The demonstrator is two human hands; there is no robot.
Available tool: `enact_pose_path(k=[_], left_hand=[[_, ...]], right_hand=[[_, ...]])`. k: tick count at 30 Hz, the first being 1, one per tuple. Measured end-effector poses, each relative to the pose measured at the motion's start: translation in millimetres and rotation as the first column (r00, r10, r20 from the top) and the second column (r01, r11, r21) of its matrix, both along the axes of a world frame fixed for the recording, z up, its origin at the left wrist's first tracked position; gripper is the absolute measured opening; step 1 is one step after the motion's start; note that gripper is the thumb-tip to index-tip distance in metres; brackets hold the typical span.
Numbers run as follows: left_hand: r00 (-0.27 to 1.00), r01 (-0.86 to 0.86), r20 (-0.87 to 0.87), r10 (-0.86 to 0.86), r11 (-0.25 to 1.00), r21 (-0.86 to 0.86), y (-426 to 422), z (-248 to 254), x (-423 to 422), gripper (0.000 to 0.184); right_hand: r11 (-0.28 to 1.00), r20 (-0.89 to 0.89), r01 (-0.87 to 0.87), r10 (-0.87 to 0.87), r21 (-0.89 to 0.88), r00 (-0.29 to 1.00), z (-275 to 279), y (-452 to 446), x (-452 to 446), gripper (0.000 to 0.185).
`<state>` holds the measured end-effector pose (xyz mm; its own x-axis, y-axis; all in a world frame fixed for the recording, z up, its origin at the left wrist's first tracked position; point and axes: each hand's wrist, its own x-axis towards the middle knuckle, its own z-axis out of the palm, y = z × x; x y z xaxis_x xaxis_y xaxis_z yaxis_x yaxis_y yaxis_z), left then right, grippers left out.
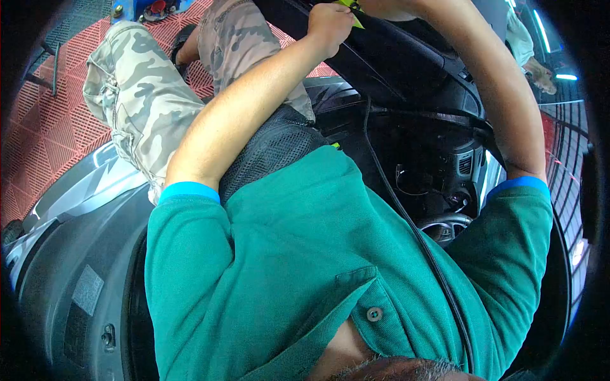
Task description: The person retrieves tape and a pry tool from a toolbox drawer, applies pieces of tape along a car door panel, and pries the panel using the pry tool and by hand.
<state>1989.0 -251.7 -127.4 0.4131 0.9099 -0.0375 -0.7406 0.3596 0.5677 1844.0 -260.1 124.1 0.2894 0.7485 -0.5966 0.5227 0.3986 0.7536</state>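
At the top edge, my left hand [330, 28] is closed, its fingers curled around a yellow-green flat piece [358, 24] with a pointed corner sticking out. What kind of piece it is, I cannot make out. My right hand [391, 7] is close beside it, partly cut off by the frame, so its fingers are mostly hidden. Both hands are over the dark inner panel of a car door [381, 57].
A black cable [406, 216] runs down across my green shirt. To the right are a dashboard air vent [466, 164] and a steering wheel [448, 223]. Grey car trim [76, 273] lies at left, above red floor tiles [38, 146]. Part of another person [540, 75] shows at upper right.
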Motion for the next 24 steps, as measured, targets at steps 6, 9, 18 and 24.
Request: enact_pose_path(k=[6,9,18,24], left_hand=[[0.971,-0.022,0.24,-0.005,0.994,0.109,10,-37,23,0.017],[0.989,-0.129,0.095,0.111,0.968,0.217,-3,-1,-19,0.018],[0.972,0.024,0.233,-0.042,0.996,0.081,19,-48,41,0.022],[0.936,-0.296,-0.062,0.346,0.872,0.39,5,9,-49,0.023]], right_hand=[[0.962,0.057,0.002,0.014,-0.271,0.998,-9,27,-26,0.027],[0.958,0.06,-0.007,0.025,-0.286,0.998,-14,31,-28,0.027],[0.967,0.022,-0.06,0.068,-0.246,0.997,-22,35,-33,0.029],[0.98,-0.03,-0.109,0.105,-0.168,0.994,-25,31,-29,0.031]])
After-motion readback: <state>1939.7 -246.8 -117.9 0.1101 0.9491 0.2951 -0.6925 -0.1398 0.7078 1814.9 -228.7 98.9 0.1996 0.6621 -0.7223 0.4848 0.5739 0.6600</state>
